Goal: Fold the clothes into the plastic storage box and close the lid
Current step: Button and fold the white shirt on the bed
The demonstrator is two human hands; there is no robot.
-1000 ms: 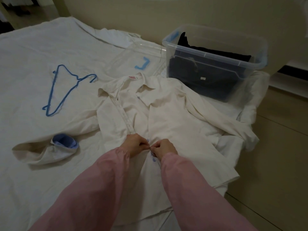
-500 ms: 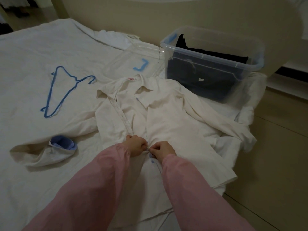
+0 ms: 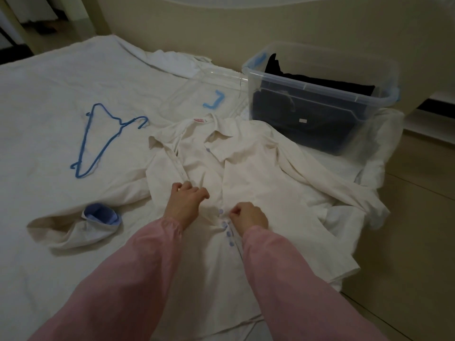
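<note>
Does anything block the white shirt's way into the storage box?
Nothing visible does. The storage box stands open just beyond the white shirt; its lid lies beside it. Dark clothes already lie inside.

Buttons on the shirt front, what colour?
Light blue; the buttons stand out against the white shirt. Head view, the only one.

The white shirt (image 3: 258, 183) is lying front-up on the bed (image 3: 49, 94), collar at the far end. The left hand (image 3: 184, 205) is resting on it, fingers (image 3: 194, 190) spread. The right hand (image 3: 248, 215) is pinching the front edge beside the blue buttons (image 3: 225, 224). Far right, the clear storage box (image 3: 307, 87) is sitting open, holding dark clothes (image 3: 307, 119).
</note>
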